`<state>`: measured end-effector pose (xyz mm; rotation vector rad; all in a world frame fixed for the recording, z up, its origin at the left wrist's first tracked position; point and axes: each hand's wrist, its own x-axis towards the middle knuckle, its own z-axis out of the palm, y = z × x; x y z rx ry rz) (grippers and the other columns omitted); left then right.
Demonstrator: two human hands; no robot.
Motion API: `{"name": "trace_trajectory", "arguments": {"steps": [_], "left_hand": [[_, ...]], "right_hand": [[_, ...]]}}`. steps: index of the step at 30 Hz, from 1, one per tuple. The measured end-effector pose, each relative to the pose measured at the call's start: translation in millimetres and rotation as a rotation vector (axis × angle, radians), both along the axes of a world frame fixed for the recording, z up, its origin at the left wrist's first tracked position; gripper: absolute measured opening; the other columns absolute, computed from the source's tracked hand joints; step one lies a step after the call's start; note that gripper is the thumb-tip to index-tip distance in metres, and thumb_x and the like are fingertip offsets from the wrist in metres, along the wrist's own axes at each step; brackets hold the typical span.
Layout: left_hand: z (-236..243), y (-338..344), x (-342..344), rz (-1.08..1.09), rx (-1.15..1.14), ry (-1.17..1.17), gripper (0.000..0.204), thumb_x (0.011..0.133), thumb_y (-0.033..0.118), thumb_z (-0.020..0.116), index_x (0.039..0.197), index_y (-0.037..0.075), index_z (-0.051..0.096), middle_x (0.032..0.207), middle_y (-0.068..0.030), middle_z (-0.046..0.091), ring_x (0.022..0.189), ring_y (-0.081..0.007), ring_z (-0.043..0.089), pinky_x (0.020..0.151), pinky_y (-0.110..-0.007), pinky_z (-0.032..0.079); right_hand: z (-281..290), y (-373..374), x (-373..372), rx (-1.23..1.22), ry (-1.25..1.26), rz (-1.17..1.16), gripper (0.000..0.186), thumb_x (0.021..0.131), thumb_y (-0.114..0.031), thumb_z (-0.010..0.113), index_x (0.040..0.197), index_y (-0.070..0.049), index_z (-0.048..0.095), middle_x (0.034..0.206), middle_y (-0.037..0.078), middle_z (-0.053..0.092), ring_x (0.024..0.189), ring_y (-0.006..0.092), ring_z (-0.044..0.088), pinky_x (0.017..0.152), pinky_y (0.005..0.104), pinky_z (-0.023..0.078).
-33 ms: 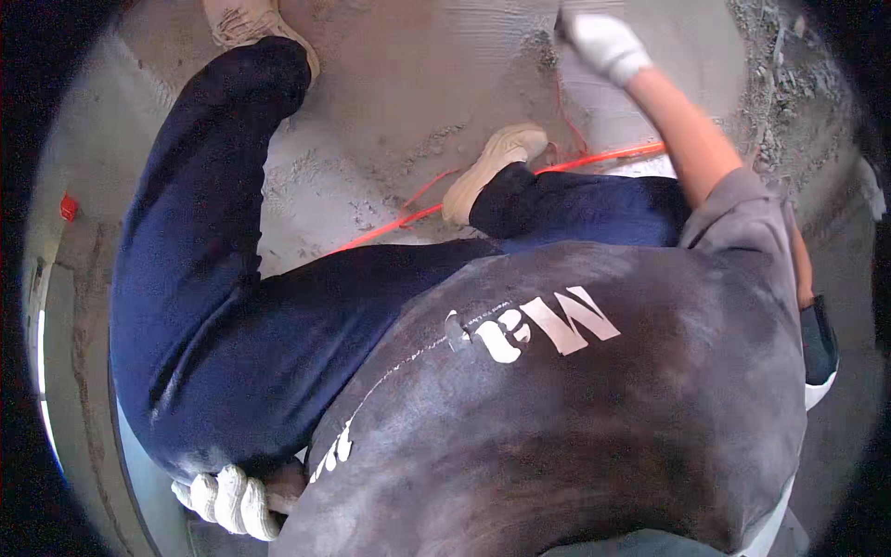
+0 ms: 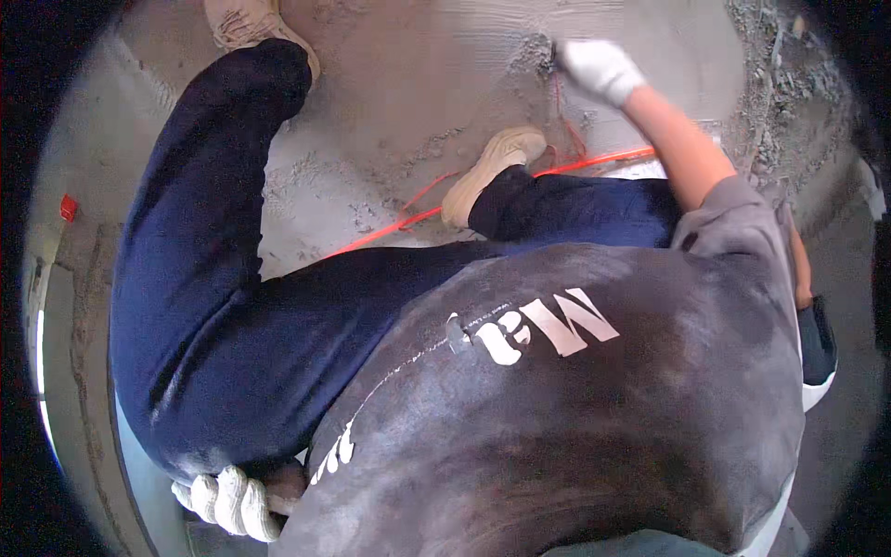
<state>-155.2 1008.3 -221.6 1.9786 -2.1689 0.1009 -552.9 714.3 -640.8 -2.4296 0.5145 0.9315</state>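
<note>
A: Right hand, gloved, reaches far fwd, fingers curled at the top end of the orange string on the wet cement floor. Can't tell if it's actually pinching it.

B: Why the crouch?

A: Prob. to reach floor level w/ both shoes planted. Left hand, gloved too, is closed loosely by the hip, w/ nothing visible in it; it looks braced for balance.

Crouched over a wet grey cement floor in dark blue trousers and grey shirt. Right hand, white-gloved, pressed into rough mortar beside an orange cord. Left hand, gloved, low behind the thigh. Tan shoes planted apart.
</note>
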Motion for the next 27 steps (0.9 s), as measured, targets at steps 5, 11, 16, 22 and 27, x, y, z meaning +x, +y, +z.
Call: {"name": "trace_trajectory", "arguments": {"steps": [5, 11, 16, 22, 27], "left_hand": [[-2, -4, 1, -0.012, 0.006, -0.036, 0.028, 0.094, 0.034, 0.045, 0.094, 0.008, 0.055, 0.081, -0.0126, 0.060, 0.087, -0.0340, 0.060, 0.089, -0.070, 0.041], [-2, -3, 9, -0.089, -0.019, 0.056, 0.023, 0.095, 0.022, 0.049, 0.102, 0.002, 0.058, 0.093, -0.0208, 0.067, 0.094, -0.0392, 0.063, 0.093, -0.069, 0.042], [-1, -3, 10, -0.096, -0.004, 0.033, 0.024, 0.096, 0.023, 0.048, 0.103, 0.002, 0.057, 0.094, -0.0208, 0.066, 0.094, -0.0391, 0.062, 0.093, -0.069, 0.042], [-4, -1, 9, -0.101, -0.002, 0.029, 0.025, 0.096, 0.023, 0.048, 0.103, 0.002, 0.056, 0.096, -0.0207, 0.066, 0.094, -0.0390, 0.062, 0.094, -0.069, 0.042], [0, 4, 10, -0.069, -0.012, 0.032, 0.026, 0.097, 0.024, 0.047, 0.105, 0.002, 0.055, 0.097, -0.0204, 0.065, 0.095, -0.0388, 0.062, 0.094, -0.070, 0.042]], "right_hand": [[0, 47, -50, 0.303, 0.134, 0.246, 0.019, 0.090, -0.019, 0.050, 0.101, -0.008, 0.061, 0.090, 0.019, 0.071, 0.083, 0.0376, 0.070, 0.071, 0.0468, 0.056], [0, 22, -48, 0.176, 0.139, 0.192, 0.019, 0.091, -0.021, 0.048, 0.099, -0.009, 0.062, 0.089, 0.016, 0.071, 0.081, 0.0350, 0.070, 0.071, 0.0459, 0.057], [-10, -58, -31, -0.095, 0.043, 0.140, 0.017, 0.091, -0.021, 0.051, 0.100, -0.010, 0.060, 0.088, 0.018, 0.070, 0.076, 0.0358, 0.069, 0.067, 0.0491, 0.055], [-16, -151, 24, -0.434, 0.023, -0.110, 0.026, 0.092, -0.027, 0.050, 0.099, -0.005, 0.062, 0.079, 0.020, 0.069, 0.070, 0.0379, 0.068, 0.062, 0.0489, 0.055], [-2, -89, 54, -0.288, -0.076, -0.230, 0.021, 0.088, -0.023, 0.054, 0.099, -0.007, 0.064, 0.091, 0.020, 0.071, 0.080, 0.0383, 0.069, 0.070, 0.0492, 0.056]]}}
